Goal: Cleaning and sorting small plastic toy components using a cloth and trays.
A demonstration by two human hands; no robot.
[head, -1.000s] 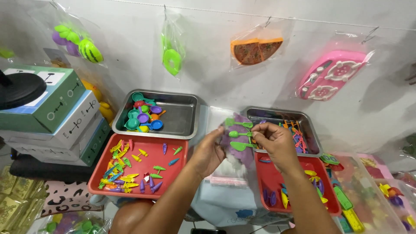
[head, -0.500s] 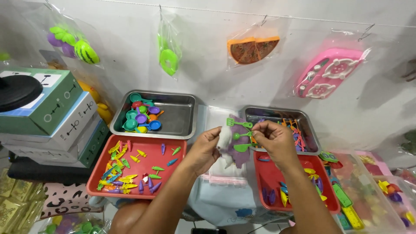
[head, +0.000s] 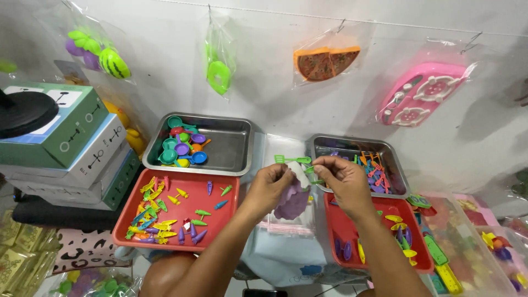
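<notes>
I have both hands up over the middle of the bench, between the trays. My left hand [head: 269,187] has its fingers pinched shut on the mouth of a small clear plastic bag [head: 292,199] with a purple toy piece showing inside it; the bag hangs below the pinch, above the stack of flat clear bags [head: 286,225]. My right hand [head: 341,179] is closed on a set of small green plastic toy utensils [head: 297,161], gripped by their handles, with the spatula end sticking out leftwards just over my left fingertips and right at the bag's mouth.

To the left sit a red plastic tray [head: 217,231] scattered with tiny coloured toy vegetables, and behind it a steel pan [head: 231,146] with small toy pots in one corner. To the right, a second steel pan [head: 396,176] holds more coloured utensils, and a second red tray [head: 341,225] lies under my right wrist.
</notes>
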